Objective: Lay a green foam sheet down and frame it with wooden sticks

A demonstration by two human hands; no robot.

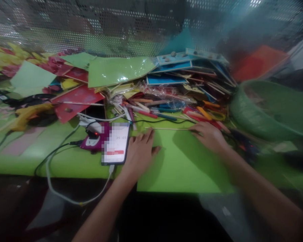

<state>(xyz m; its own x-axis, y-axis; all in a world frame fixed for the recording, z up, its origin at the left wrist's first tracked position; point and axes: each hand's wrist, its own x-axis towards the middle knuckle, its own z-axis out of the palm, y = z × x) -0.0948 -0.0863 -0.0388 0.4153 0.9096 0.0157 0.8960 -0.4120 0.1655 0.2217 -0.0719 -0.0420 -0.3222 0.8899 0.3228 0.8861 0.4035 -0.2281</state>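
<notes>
The tabletop (65,161) is covered in green, and a bright green sheet (181,161) lies flat on it at the near edge, its front border reaching the tabletop's rim. Both hands press on this sheet. The left hand (140,151) lies palm down on the sheet's left part, fingers spread and flat, closed on nothing. The right hand (209,136) rests at the sheet's far right corner, fingers bent down onto it; whether they pinch anything there I cannot tell. A thin wooden stick (166,128) lies along the sheet's far edge, between the two hands.

To keep the sheet true, my judgement is that the left palm should bear down evenly while the right works the corner, with the stick kept parallel to the edge (the sheet looks light and would slide easily).

Behind lies a heap of coloured sheets (116,70) and a scatter of sticks and pens (171,111); a green bowl (267,111) stands at the right.

Just left of the left hand lies a phone (116,143), its screen partly blurred, where digits like "35:05" show faintly; no brand is readable. A white cable (65,195) runs from it over the tabletop's edge.
</notes>
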